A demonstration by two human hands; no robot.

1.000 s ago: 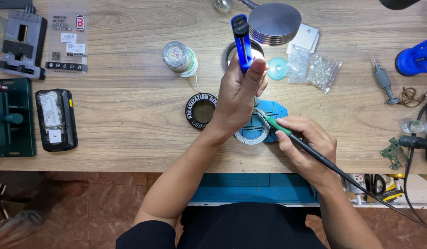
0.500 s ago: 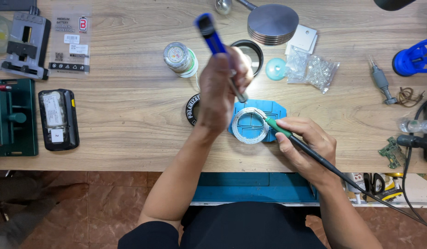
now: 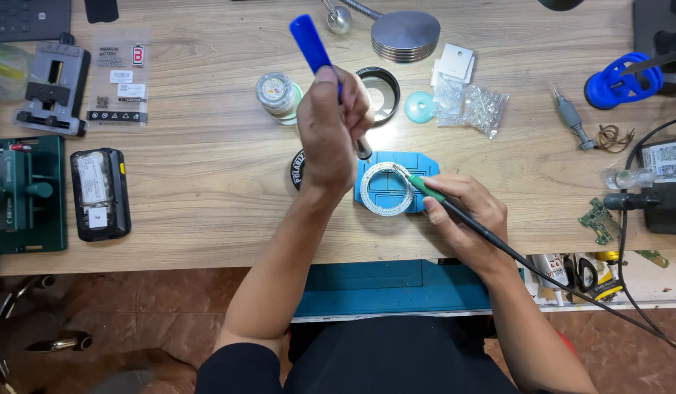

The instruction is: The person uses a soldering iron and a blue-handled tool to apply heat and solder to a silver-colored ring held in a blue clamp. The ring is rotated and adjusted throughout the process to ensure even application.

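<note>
The left hand [image 3: 330, 128] is clenched around a blue-handled tool [image 3: 310, 42], held upright over the middle of the bench [image 3: 206, 197], its metal tip [image 3: 363, 151] pointing down just above the upper left corner of a blue work mat [image 3: 418, 166]. On that mat lies a white ring-shaped circuit strip [image 3: 373, 195]. The right hand [image 3: 465, 219] grips a green-collared soldering iron [image 3: 425, 190] like a pen, its tip touching the ring's upper right part, its black cord running off past the bench's front edge to the right. A round black tin [image 3: 297, 169] sits just left of the mat, partly hidden behind the left wrist. Toward the back edge stand a small glass jar [image 3: 277, 95], a black ring-shaped lens [image 3: 385, 87], a teal disc [image 3: 418, 107] and a round metal lamp base [image 3: 405, 35]. Clear bags of small parts [image 3: 473, 106] lie right of the disc. Near the left edge are a black battery pack [image 3: 98, 193] and a green jig [image 3: 28, 197], and at the far right a blue clamp stand [image 3: 619, 80]
</note>
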